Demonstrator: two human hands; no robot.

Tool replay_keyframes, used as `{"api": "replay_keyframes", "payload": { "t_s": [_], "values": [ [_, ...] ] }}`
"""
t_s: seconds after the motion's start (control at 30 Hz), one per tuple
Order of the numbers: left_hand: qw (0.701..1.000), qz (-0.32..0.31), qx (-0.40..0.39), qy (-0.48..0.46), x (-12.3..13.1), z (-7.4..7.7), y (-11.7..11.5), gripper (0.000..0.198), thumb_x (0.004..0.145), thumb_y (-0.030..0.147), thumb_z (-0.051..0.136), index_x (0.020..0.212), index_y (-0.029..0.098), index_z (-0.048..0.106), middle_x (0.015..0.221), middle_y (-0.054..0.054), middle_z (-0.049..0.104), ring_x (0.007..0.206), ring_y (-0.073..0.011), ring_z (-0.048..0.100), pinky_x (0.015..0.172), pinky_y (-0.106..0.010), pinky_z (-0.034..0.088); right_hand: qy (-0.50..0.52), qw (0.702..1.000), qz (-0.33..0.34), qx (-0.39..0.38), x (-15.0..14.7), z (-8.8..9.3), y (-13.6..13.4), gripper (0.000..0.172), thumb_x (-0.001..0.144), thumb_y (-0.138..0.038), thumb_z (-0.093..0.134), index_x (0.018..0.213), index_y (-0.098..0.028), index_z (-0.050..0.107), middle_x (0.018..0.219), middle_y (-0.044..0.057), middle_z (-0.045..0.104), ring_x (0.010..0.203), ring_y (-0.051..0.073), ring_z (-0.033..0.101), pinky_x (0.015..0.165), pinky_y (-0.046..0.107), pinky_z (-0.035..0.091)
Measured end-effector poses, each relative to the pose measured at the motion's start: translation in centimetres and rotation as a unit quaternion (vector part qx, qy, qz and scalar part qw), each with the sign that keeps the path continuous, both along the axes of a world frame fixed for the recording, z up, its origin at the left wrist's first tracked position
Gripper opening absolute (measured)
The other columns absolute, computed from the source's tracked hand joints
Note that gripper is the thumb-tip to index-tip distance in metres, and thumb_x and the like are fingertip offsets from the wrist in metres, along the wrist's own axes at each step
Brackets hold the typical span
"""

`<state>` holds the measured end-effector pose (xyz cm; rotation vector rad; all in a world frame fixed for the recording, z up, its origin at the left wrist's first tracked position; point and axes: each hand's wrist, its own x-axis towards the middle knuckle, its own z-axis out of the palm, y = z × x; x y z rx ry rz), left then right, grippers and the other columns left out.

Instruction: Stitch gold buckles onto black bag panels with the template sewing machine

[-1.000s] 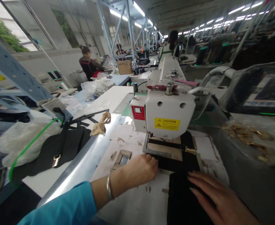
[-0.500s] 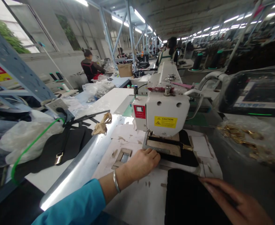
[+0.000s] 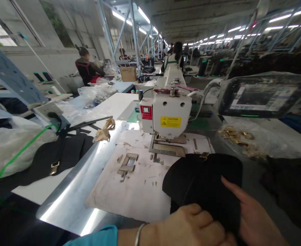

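While the right hand (image 3: 255, 212) grasps the panel (image 3: 209, 181), thumb on top along its right side and fingers out of sight underneath, the left hand (image 3: 196, 225) is curled against its near edge. Those left fingertips are hidden, so I cannot tell whether they pinch it. The panel lies between and beyond the hands, its far edge just beside the clamp (image 3: 168, 149) of the machine (image 3: 171, 106), outside the clamp's frame. One step looks done: a gold buckle (image 3: 205, 156) sits at the panel's far edge, ahead of the grip. Whether the panel is stitched cannot be made out on such dark material, so what is left on it stays uncertain. Well to the left of the grip, a second panel (image 3: 70, 150) also bears a buckle; beyond the right hand lies a bag (image 3: 243, 138) of loose gold fittings, suggesting others may remain.
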<state>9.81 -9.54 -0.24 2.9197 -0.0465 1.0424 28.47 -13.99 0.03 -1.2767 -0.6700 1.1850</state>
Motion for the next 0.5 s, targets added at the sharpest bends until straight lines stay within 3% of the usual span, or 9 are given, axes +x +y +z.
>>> {"api": "replay_keyframes", "payload": {
  "t_s": [0.1,0.17,0.23,0.37,0.43,0.5],
  "values": [
    [0.977,0.083,-0.194,-0.019,-2.7,-0.5,1.2,0.012,0.096,0.025,0.056,0.101,0.015,0.06,0.089,-0.005,0.065,0.083,-0.0177,0.061,0.074,-0.031,0.051,0.1,0.991,-0.027,-0.088,1.4,1.7,-1.4,0.007,0.08,-0.027,0.077,0.076,-0.023,0.079,0.071,0.003,0.077,0.059,0.018,0.073,0.059,0.024,0.063],
    [0.914,0.176,-0.364,-0.032,-4.0,-0.8,2.6,0.02,0.095,0.026,0.057,0.112,0.016,0.057,0.106,-0.01,0.065,0.097,-0.0214,0.06,0.085,-0.036,0.051,0.208,0.968,-0.054,-0.129,2.0,2.6,-2.0,0.004,0.078,-0.019,0.077,0.075,-0.021,0.079,0.073,0.003,0.077,0.06,0.018,0.073,0.059,0.022,0.062],
    [0.825,0.201,-0.526,-0.052,-4.3,-1.3,3.9,0.034,0.093,0.036,0.06,0.121,0.017,0.053,0.113,-0.012,0.063,0.1,-0.0232,0.06,0.087,-0.038,0.051,0.293,0.942,-0.072,-0.151,2.2,3.1,-2.1,0.006,0.078,-0.015,0.075,0.076,-0.019,0.079,0.074,0.004,0.078,0.063,0.019,0.074,0.061,0.023,0.063],
    [0.664,0.055,-0.742,-0.074,-3.2,-2.3,4.9,0.046,0.086,0.053,0.067,0.11,0.014,0.06,0.105,-0.009,0.068,0.096,-0.0214,0.063,0.085,-0.033,0.05,0.32,0.927,-0.082,-0.179,1.7,3.5,-1.9,0.01,0.082,-0.013,0.069,0.08,-0.014,0.079,0.076,0.008,0.078,0.066,0.023,0.075,0.065,0.029,0.064],
    [0.609,0.018,-0.788,-0.087,-2.5,-2.8,4.5,0.048,0.079,0.053,0.076,0.104,0.014,0.061,0.097,-0.006,0.069,0.088,-0.0181,0.064,0.08,-0.029,0.05,0.314,0.928,-0.088,-0.181,1.5,3.5,-1.7,0.012,0.083,-0.01,0.068,0.08,-0.014,0.079,0.077,0.008,0.078,0.067,0.023,0.075,0.066,0.029,0.064],
    [0.572,0.008,-0.812,-0.112,-2.2,-3.0,4.0,0.051,0.073,0.049,0.083,0.103,0.014,0.061,0.094,-0.004,0.07,0.081,-0.015,0.064,0.077,-0.027,0.05,0.304,0.932,-0.091,-0.177,1.3,3.5,-1.7,0.014,0.083,-0.009,0.066,0.079,-0.014,0.079,0.078,0.008,0.078,0.068,0.023,0.076,0.066,0.028,0.064]
  ]
}}
